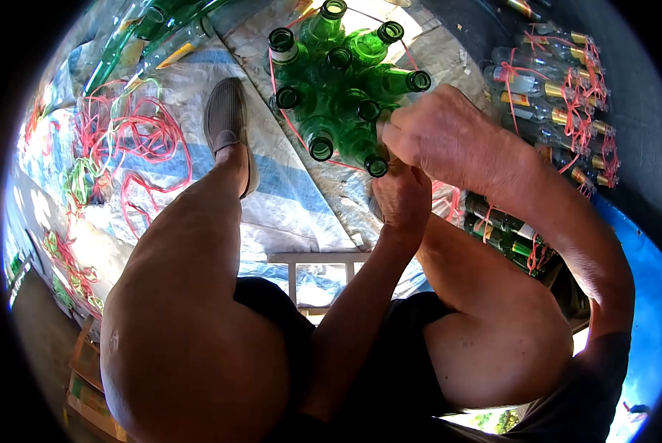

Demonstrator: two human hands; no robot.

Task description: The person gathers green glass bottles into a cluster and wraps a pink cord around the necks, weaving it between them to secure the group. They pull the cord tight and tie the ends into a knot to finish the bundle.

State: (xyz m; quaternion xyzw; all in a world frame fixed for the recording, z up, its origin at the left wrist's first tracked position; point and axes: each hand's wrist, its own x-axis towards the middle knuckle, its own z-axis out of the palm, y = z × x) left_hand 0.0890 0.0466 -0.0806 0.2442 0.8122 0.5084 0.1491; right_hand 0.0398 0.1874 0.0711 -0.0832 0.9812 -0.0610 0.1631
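A cluster of several upright green glass bottles [360,144] stands on the ground between my feet. Around it runs a thin pink string [294,131], leading towards the spot where my hands meet at the cluster's near right side. My right hand [442,125] is closed, its knuckles up and its fingertips hidden against the bottles. Just below it, my left hand [403,196] is closed too, beside the nearest bottle mouth. The string passes into their grip, though the fingers cover the exact hold. Loose pink string shows below my right wrist.
Tangled pink and green string [143,133] lies on the white and blue sheet [287,199] at left. Bundles of tied clear bottles [545,88] lie at right, with green ones [504,229] nearer. Loose bottles [154,44] lie at upper left. My shoe [226,114] is beside the cluster.
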